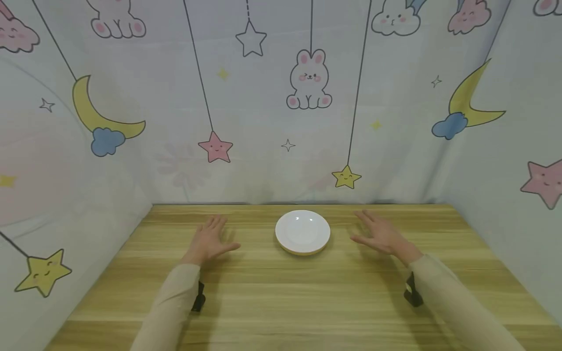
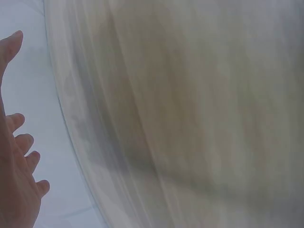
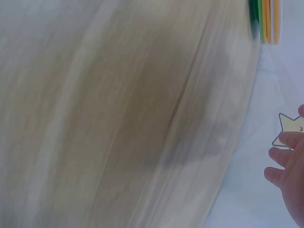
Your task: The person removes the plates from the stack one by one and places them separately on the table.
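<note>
A round white plate (image 1: pixel 303 231) lies near the table's back edge, with a yellow rim showing beneath it. In the right wrist view, the edges of a stack of plates (image 3: pixel 268 21) in green, orange and white appear at the upper corner. To the left of the plate, my left hand (image 1: pixel 210 242) hovers with fingers spread and thumb toward it, apart from it. On the other side my right hand (image 1: pixel 379 234) is held likewise, its fingers extended and nothing in its grasp. Each wrist view catches only part of its hand, the left (image 2: pixel 19 156) and the right (image 3: pixel 292 166).
A wood-grain table (image 1: pixel 281 302) spreads under both arms. Behind and at both sides hangs a pale curtain (image 1: pixel 263 107) printed with stars, moons and rabbits. Small black devices (image 1: pixel 412 291) are strapped under the wrists.
</note>
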`<state>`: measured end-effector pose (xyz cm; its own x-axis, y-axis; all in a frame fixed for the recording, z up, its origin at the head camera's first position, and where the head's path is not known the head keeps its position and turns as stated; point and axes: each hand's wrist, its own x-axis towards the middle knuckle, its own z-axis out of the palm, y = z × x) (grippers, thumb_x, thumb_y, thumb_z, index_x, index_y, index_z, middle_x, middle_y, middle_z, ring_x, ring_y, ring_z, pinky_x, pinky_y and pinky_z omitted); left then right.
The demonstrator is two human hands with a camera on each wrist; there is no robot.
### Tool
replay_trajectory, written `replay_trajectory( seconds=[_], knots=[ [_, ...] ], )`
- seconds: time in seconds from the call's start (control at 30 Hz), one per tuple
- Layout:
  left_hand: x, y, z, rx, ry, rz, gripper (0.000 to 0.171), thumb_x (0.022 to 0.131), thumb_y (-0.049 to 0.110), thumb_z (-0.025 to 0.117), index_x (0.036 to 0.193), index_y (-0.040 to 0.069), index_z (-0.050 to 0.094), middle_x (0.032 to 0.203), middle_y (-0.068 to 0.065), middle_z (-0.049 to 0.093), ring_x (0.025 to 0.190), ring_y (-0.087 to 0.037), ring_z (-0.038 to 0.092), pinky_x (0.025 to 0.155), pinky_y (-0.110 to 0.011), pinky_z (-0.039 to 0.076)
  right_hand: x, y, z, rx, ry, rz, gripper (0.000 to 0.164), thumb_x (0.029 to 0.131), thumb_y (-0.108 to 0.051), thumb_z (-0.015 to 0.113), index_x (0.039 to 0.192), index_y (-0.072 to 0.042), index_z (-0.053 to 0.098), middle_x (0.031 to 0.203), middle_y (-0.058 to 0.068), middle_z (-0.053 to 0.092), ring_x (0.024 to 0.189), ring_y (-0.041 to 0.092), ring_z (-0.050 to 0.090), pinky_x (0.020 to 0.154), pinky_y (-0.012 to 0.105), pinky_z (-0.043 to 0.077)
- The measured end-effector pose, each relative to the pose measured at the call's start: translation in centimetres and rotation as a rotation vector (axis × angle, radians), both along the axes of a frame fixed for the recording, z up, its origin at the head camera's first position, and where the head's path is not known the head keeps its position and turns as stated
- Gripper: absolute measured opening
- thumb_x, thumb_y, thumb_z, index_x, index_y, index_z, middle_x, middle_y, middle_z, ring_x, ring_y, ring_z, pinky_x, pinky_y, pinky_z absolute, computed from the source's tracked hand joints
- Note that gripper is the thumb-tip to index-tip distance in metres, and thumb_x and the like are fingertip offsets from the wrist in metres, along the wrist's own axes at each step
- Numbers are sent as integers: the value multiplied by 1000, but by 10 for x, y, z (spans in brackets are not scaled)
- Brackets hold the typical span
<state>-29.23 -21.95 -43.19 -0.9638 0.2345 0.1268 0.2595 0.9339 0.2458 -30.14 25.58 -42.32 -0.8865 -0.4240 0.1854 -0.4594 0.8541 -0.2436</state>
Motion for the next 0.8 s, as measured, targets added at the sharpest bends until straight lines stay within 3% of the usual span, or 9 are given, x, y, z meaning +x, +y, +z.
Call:
replay_trajectory(
  seconds=[0.4,0.8],
  knots=[
    [-5,19,-5,132,8,-54,95,74,55,63,139,-4,28,143,-26,25,130,-42,24,106,-54,20,0,-15,-1,-137,-60,19,75,87,-45,52,142,-1,24,142,27,25,128,45,26,103,60,22],
    [-7,49,-8,383,-65,-74,93,75,46,69,141,-2,24,143,-22,28,130,-37,27,108,-48,23,-2,-38,-3,-280,-118,39,75,87,-33,56,144,-1,18,145,22,22,130,41,24,106,56,19]
  ],
)
